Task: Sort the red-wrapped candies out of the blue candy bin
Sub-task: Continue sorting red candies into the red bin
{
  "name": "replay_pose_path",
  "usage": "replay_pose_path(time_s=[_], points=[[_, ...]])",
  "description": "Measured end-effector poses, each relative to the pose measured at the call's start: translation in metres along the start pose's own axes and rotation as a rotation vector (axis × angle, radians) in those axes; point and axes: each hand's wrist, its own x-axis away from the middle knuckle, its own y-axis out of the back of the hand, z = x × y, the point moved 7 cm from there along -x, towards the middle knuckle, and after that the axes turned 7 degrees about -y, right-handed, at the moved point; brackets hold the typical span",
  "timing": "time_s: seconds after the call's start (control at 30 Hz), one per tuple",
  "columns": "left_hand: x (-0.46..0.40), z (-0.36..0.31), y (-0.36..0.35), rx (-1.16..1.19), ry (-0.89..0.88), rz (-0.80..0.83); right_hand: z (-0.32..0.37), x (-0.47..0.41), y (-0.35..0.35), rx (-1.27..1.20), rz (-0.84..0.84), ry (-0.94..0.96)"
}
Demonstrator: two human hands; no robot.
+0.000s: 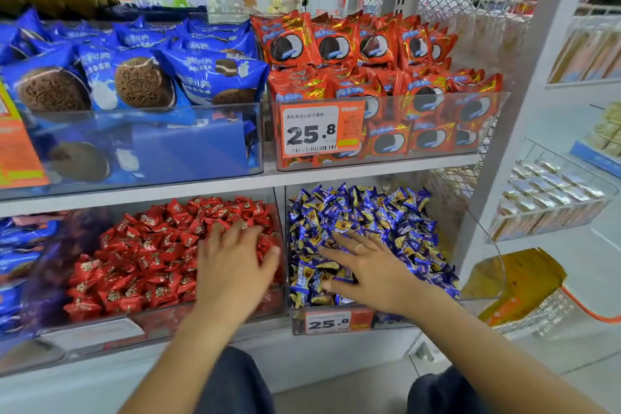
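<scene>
Both forearms reach up from the bottom of the view toward the lower shelf [235,351]. On that shelf two clear bins stand side by side, touching at a shared wall. The left hand [232,265] lies palm down in the red candy bin [215,319], at its right end near the front edge, its grip spread flat on the red-wrapped candies [144,255] and pinching nothing that shows. The right hand [373,274], a ring on one finger, lies in the blue candy bin [366,321] at its left front part, its grip spread wide and pressed on the blue-wrapped candies [376,215]; whether anything sits under the palm cannot be told. Every red-wrapped candy in sight lies in the left bin, under and around the left hand; among the blue ones near the right hand, only blue and gold wrappers show. A price tag [327,322] hangs on the blue bin's front.
</scene>
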Motion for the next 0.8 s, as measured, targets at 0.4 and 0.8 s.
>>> replay_pose_path(time_s=[0.4, 0.8], points=[[0.008, -0.058, -0.046, -0.061, -0.16, -0.141, -0.061, -0.025, -0.02, 0.205, 0.069, -0.122], [0.011, -0.059, -0.049, 0.242, -0.145, -0.328, -0.147, -0.001, -0.004, 0.06, -0.11, -0.409]])
